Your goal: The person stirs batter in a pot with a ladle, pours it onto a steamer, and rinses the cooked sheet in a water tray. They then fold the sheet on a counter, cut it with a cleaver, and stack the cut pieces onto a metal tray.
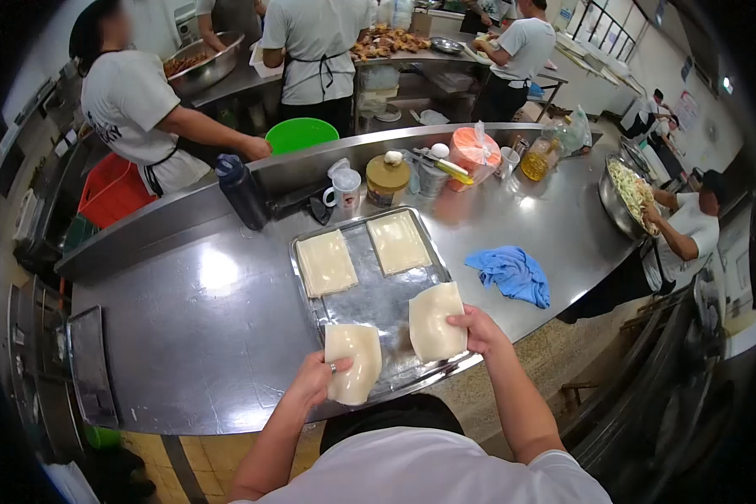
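Observation:
My left hand (317, 375) grips a pale rectangular dough sheet (357, 363) by its left edge, thumb on top. A similar dough sheet (435, 323) is pinched at its right edge by my right hand (479, 329). Both sheets are slightly curved and hang over the near half of a shiny metal tray (367, 300); whether they touch it I cannot tell. On the tray's far half lie two stacks of the same sheets, a left stack (327, 262) and a right stack (399, 242).
A blue cloth (510, 275) lies right of the tray. Behind it stand a dark bottle (242, 193), a mug (346, 190), a tan-lidded jar (386, 179) and an oil bottle (540, 160). Another tray (93, 365) sits far left. At right, a co-worker handles a bowl of shredded food (628, 198).

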The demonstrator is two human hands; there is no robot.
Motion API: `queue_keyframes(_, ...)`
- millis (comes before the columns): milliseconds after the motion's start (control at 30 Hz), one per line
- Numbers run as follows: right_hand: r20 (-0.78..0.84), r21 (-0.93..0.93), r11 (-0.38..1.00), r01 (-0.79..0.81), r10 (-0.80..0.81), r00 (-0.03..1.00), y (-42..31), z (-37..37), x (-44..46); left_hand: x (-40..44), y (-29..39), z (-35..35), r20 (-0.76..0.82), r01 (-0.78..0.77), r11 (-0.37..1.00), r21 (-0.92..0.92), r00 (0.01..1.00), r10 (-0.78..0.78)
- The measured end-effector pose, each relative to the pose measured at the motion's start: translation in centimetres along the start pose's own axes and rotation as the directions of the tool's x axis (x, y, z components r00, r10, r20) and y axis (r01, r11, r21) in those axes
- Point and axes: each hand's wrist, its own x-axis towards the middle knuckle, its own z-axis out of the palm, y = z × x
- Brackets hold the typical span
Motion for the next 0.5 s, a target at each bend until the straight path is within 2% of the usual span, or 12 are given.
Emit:
queue_keyframes(100, -0.047, -0.048, 0.998, -0.046, 0.043, 0.998, -1.4, -0.5, 2.6, 1.2, 0.4, -0.6, 0.019, 0.003, 1.000, -0.003, 1.000, -0.003)
queue_keyframes(300, -0.077, -0.090, 0.993, -0.080, 0.073, 0.994, -3.6, -0.6, 7.4, 1.8, 1.0, -0.6, -0.051, -0.017, 1.000, 0.001, 0.999, 0.017)
queue_keyframes(500, 0.114, -0.118, 0.992, -0.049, 0.063, 0.992, -5.7, -1.5, 12.4, 1.4, 0.5, 0.5, -0.155, -0.038, 0.998, -0.054, 0.987, 0.030)
